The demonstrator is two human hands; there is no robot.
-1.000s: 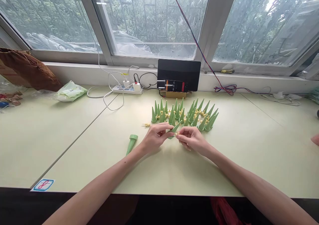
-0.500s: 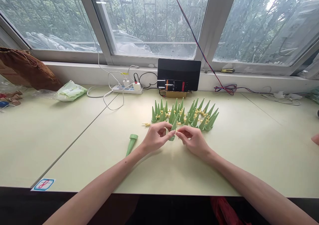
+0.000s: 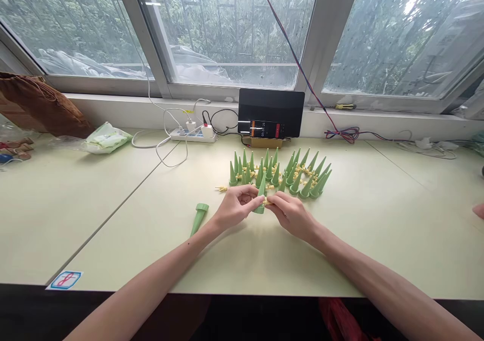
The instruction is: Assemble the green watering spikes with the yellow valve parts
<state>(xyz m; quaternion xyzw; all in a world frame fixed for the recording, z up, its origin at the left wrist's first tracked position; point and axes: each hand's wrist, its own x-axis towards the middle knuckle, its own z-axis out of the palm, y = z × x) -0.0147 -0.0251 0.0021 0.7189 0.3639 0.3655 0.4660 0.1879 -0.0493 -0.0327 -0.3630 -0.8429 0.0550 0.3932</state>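
My left hand [image 3: 242, 203] is closed around a green plastic spike [image 3: 261, 186], which points up with its wide cap end at the bottom. At the spike's right side, my right hand [image 3: 289, 209] pinches a small yellow plastic piece [image 3: 266, 201]; its far end touches or meets the spike, and I cannot tell whether it is seated. Behind both hands stand several green spikes [image 3: 296, 182] in groups, tips up, with small yellow pieces [image 3: 302, 171] among them. One loose yellow piece [image 3: 221, 189] lies left of the group. Beside my left forearm lies another green spike [image 3: 199, 219], partly hidden.
A dark tablet [image 3: 271, 110] with a phone [image 3: 263, 129] showing a timer leans at the back. Left of it are a power strip [image 3: 193, 135] with cables and a wipes pack [image 3: 108, 138]. Bundled wires [image 3: 348, 135] lie back right. Another person's hand [image 3: 478, 210] shows at the right edge.
My right fingers have closed in on the spike's side and turned slightly, and the yellow piece shows more clearly. The held spike has tipped more upright.
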